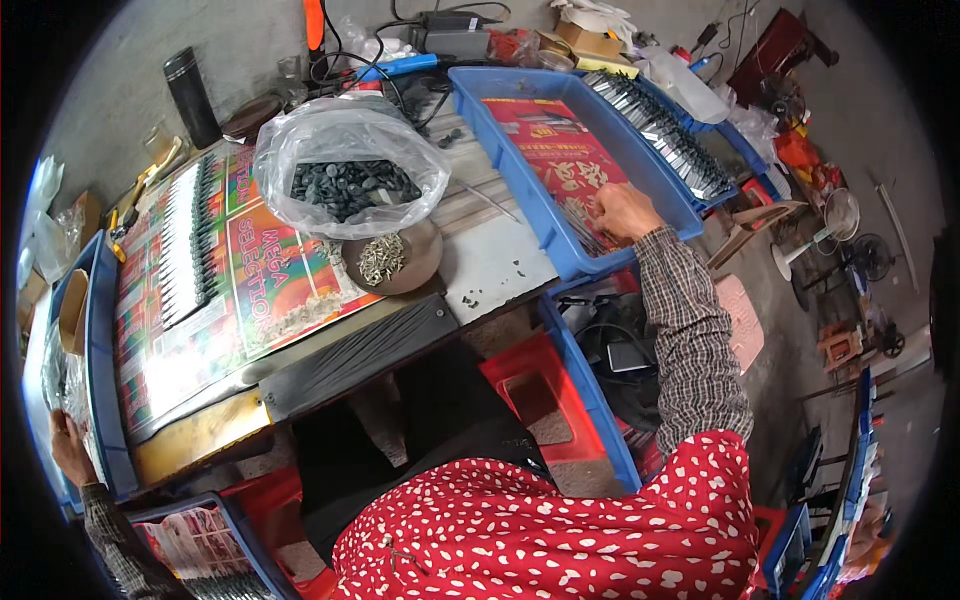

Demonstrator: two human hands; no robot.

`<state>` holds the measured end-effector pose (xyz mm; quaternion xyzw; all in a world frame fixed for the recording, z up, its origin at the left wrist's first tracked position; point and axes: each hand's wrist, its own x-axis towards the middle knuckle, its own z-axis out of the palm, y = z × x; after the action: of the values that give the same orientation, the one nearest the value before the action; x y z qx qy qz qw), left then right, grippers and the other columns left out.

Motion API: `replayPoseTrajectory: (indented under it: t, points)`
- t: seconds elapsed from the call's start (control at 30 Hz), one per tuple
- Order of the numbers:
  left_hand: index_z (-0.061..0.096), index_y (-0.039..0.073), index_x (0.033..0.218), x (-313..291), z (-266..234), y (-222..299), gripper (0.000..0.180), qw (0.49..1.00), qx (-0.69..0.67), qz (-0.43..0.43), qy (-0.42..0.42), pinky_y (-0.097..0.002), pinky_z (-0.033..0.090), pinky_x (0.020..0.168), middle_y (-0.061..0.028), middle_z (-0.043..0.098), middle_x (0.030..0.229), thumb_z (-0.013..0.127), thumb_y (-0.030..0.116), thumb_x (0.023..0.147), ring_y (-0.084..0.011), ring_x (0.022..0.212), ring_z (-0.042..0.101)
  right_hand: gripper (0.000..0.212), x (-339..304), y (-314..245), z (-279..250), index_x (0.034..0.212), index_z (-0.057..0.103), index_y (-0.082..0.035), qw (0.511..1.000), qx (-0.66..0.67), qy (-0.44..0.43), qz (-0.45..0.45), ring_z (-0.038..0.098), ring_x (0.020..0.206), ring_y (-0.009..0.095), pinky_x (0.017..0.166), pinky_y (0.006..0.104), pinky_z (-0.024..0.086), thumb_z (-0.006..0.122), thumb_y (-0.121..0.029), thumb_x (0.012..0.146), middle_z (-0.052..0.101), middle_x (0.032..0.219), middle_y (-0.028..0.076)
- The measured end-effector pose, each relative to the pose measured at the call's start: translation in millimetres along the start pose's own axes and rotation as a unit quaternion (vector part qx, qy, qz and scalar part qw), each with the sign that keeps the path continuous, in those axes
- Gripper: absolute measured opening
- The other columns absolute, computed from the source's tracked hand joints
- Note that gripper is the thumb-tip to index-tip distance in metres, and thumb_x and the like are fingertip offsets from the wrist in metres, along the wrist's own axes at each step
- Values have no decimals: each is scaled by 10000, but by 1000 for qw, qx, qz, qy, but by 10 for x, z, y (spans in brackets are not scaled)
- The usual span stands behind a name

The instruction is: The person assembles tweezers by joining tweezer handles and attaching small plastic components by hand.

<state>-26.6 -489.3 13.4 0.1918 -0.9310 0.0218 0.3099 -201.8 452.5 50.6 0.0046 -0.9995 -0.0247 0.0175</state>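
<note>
My right hand [624, 213] is closed with curled fingers at the near right end of a blue plastic tray [480, 140]. Thin metal pieces [583, 222] lie under and beside its fingers; what the fingers grip is hidden. A red printed sheet [530, 125] lines that tray. At the far left, my left hand [72, 450] reaches into another blue tray [106, 400], its fingers bent together over contents too small to make out. Between the hands, a clear plastic bag [275, 185] of dark rounded pieces [350, 188] stands by a round dish [425, 260] of small metal parts [381, 259].
A row of silver strips with dark ends [188, 240] lies on printed cardboard [265, 280]. More such strips [665, 135] fill a tray at the back right. A black flask [191, 98] and cables stand behind. Red stools [545, 395] sit below the table.
</note>
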Motion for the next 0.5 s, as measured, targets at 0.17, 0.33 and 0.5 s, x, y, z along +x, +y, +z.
replayPoseTrajectory:
  t: [0.17,0.33,0.5]
  points:
    - [565,12,1300,-187,-447,1104,338,991,-124,1,43,-279,489,846,-104,677,1115,538,141,988,-149,968,634,162,142,70,14,759,655,51,997,-16,-74,-2,691,712,333,668,450,548,689,-98,705,671,736,227]
    - [622,-31,1147,-579,-574,2163,209,965,-250,77,-13,-252,479,835,-67,665,1000,580,13,947,-119,942,602,149,31,-173,-160,674,613,81,991,66,-98,68,671,519,259,520,377,547,678,-47,715,640,610,197]
    - [632,-36,991,-966,-699,2959,142,901,-424,30,-89,-218,467,752,-34,638,905,630,-77,855,-74,846,571,185,100,-156,-32,679,631,57,997,73,-3,27,666,591,335,609,426,539,709,-110,690,640,634,216]
